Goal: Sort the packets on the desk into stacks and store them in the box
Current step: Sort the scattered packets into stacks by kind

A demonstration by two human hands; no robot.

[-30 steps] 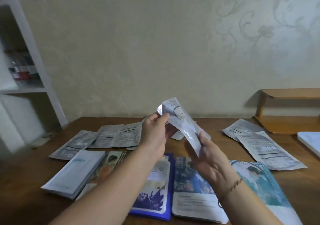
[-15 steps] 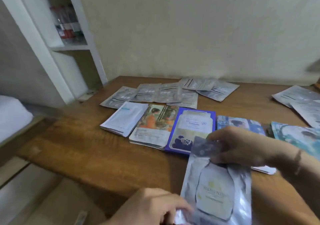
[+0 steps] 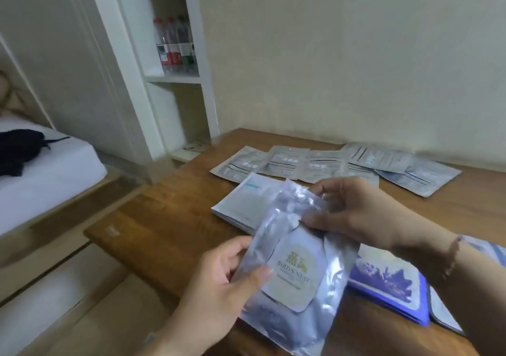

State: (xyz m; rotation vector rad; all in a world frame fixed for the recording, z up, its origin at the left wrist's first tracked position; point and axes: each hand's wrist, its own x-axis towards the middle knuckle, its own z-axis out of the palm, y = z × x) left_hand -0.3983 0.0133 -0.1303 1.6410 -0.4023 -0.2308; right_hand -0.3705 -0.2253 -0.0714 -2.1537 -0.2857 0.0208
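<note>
Half a second ago my left hand [image 3: 219,281] was low at the frame edge and the silver packet [image 3: 295,268] lay flatter near the desk edge; now I've lifted it up in front of me, both hands on it. My left thumb and fingers pinch its lower-left edge, and my right hand [image 3: 353,207] curls round the crumpled top. A second back I held it high against the wall, so I've swung left and down, probably toward wherever the box is. I'd judge this packet is mid-sort, not yet on a stack. The white stack [image 3: 241,205] sits just behind it on the desk [image 3: 164,232], the grey packets [image 3: 328,164] are fanned along the far edge, and the blue packet [image 3: 388,281] is partly under my right wrist. The box is not in view. The packet covers the stacks between white and blue, the grey packets' print is too blurred to read, and the right-hand piles are cut off.
</note>
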